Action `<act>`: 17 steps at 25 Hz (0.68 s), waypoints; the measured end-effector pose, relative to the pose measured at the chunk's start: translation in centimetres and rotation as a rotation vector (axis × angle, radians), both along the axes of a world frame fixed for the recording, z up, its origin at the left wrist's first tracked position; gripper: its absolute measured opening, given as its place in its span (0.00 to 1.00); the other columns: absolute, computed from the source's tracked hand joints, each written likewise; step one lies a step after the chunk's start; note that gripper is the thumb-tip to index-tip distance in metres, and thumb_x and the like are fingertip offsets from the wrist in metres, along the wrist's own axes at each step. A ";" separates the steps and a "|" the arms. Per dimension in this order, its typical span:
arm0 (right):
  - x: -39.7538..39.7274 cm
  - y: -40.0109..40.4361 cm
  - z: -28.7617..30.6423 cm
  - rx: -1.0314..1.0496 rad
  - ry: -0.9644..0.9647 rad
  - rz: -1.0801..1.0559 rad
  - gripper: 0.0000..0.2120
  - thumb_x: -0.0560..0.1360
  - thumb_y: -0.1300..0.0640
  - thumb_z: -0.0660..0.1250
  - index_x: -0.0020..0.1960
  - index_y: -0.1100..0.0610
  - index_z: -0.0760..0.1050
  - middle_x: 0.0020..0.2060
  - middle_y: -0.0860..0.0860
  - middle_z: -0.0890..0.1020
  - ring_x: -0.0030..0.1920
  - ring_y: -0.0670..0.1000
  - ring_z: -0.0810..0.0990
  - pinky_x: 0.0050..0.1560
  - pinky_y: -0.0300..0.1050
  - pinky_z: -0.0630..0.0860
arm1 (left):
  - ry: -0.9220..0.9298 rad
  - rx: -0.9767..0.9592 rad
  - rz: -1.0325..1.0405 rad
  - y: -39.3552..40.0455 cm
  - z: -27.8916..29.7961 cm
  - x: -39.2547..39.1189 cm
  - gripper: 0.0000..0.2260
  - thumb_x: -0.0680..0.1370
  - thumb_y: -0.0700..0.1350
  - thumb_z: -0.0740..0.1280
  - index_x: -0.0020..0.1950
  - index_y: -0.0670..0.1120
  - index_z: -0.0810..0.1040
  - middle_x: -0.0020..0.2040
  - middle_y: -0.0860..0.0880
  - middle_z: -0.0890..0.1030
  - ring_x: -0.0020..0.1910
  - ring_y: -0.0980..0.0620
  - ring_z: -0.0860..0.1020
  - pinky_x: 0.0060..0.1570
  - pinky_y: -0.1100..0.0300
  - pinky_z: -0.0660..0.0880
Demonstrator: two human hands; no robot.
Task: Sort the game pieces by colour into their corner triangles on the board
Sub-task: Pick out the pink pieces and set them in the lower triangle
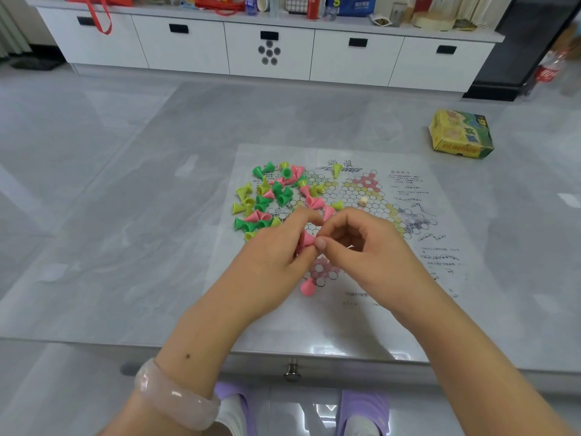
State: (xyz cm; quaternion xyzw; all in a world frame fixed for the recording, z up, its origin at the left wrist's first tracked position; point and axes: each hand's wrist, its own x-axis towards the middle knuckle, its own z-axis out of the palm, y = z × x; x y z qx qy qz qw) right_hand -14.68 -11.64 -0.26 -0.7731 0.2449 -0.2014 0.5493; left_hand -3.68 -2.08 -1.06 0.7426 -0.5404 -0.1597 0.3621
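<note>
Head view: left hand [276,247] grip pinches 1 pink piece [306,239]; right hand [361,247] grip curled, contents unclear.

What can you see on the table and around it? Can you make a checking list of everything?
Surface: glossy grey table, a drawer knob at its near edge.
Job's things: paper game board; mixed pile of pink, green and yellow pieces at its far left; one pink piece at the near pink triangle.
Clutter: small die on the board; yellow box far right.
Grippers: left hand holds a pink piece; right hand pinches at it, fingers curled.
Cables: nothing seen.
Surroundings: white cabinet with bottles and bags on top; purple slippers below.
</note>
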 end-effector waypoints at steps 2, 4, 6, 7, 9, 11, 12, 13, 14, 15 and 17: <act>0.0 -0.2 0.2 0.026 -0.036 -0.035 0.06 0.71 0.65 0.68 0.39 0.56 0.76 0.33 0.48 0.78 0.33 0.43 0.75 0.35 0.34 0.73 | 0.009 -0.002 -0.011 0.1 0.2 0.0 0.15 0.77 0.44 0.62 0.63 0.52 0.69 0.31 0.57 0.69 0.33 0.70 0.70 0.34 0.74 0.65; -0.2 -0.8 0.4 0.043 -0.067 -0.078 0.06 0.72 0.65 0.68 0.39 0.55 0.76 0.34 0.49 0.79 0.35 0.44 0.76 0.38 0.36 0.74 | 0.027 -0.009 -0.013 0.2 0.3 0.1 0.15 0.77 0.44 0.63 0.63 0.53 0.69 0.32 0.57 0.72 0.35 0.69 0.71 0.36 0.75 0.65; -0.5 -1.2 0.5 0.032 -0.063 -0.093 0.06 0.72 0.65 0.68 0.39 0.55 0.77 0.34 0.49 0.79 0.35 0.44 0.75 0.39 0.38 0.74 | 0.037 -0.019 0.012 0.3 0.2 0.3 0.13 0.77 0.46 0.62 0.61 0.52 0.72 0.32 0.56 0.73 0.36 0.67 0.72 0.37 0.75 0.66; -0.6 -1.2 0.5 0.024 -0.055 -0.091 0.06 0.72 0.65 0.68 0.39 0.55 0.77 0.34 0.48 0.79 0.35 0.44 0.75 0.39 0.38 0.74 | 0.031 -0.022 0.025 0.3 0.2 0.4 0.11 0.77 0.47 0.62 0.59 0.51 0.73 0.32 0.56 0.73 0.36 0.65 0.72 0.36 0.73 0.67; -0.7 -1.1 0.4 0.021 -0.050 -0.080 0.06 0.72 0.65 0.68 0.40 0.55 0.77 0.35 0.49 0.79 0.36 0.44 0.75 0.39 0.37 0.74 | 0.012 -0.027 0.044 0.3 0.2 0.3 0.07 0.77 0.48 0.63 0.53 0.50 0.77 0.30 0.55 0.73 0.36 0.64 0.72 0.36 0.70 0.67; -0.7 -1.1 0.3 0.045 -0.057 -0.064 0.06 0.72 0.64 0.68 0.43 0.54 0.78 0.36 0.49 0.80 0.38 0.45 0.77 0.41 0.37 0.75 | 0.020 -0.038 0.058 0.2 0.2 0.2 0.06 0.76 0.48 0.64 0.51 0.50 0.78 0.29 0.55 0.73 0.35 0.63 0.72 0.36 0.70 0.66; -0.7 -1.1 0.3 0.072 -0.062 -0.051 0.06 0.71 0.63 0.69 0.45 0.53 0.78 0.37 0.48 0.80 0.39 0.45 0.78 0.42 0.37 0.76 | 0.031 -0.048 0.069 0.2 0.3 0.2 0.06 0.76 0.48 0.65 0.50 0.50 0.78 0.29 0.55 0.74 0.35 0.63 0.72 0.36 0.70 0.66; -0.7 -1.0 0.3 0.104 -0.070 -0.037 0.06 0.71 0.62 0.69 0.46 0.54 0.78 0.36 0.47 0.80 0.39 0.45 0.78 0.42 0.37 0.77 | 0.043 -0.058 0.083 0.1 0.4 0.1 0.06 0.76 0.47 0.65 0.50 0.50 0.78 0.30 0.55 0.74 0.35 0.63 0.72 0.36 0.71 0.67; -0.7 -1.0 0.3 0.131 -0.079 -0.027 0.06 0.70 0.61 0.69 0.46 0.54 0.79 0.36 0.46 0.81 0.38 0.44 0.79 0.42 0.37 0.77 | 0.056 -0.065 0.097 0.1 0.5 0.1 0.06 0.75 0.47 0.65 0.51 0.51 0.78 0.30 0.55 0.73 0.34 0.64 0.72 0.36 0.72 0.67; -0.6 -0.9 0.2 0.143 -0.089 -0.022 0.05 0.70 0.62 0.69 0.46 0.55 0.79 0.35 0.45 0.82 0.38 0.44 0.79 0.41 0.36 0.77 | 0.070 -0.067 0.106 0.1 0.5 0.1 0.06 0.75 0.47 0.65 0.51 0.51 0.78 0.30 0.56 0.73 0.33 0.65 0.72 0.36 0.72 0.67; -0.5 -0.9 0.0 0.138 -0.109 -0.022 0.04 0.70 0.63 0.69 0.43 0.55 0.79 0.34 0.44 0.82 0.38 0.43 0.79 0.40 0.36 0.77 | 0.088 -0.061 0.108 0.1 0.6 0.1 0.07 0.75 0.47 0.65 0.52 0.50 0.78 0.30 0.56 0.73 0.33 0.65 0.71 0.35 0.74 0.66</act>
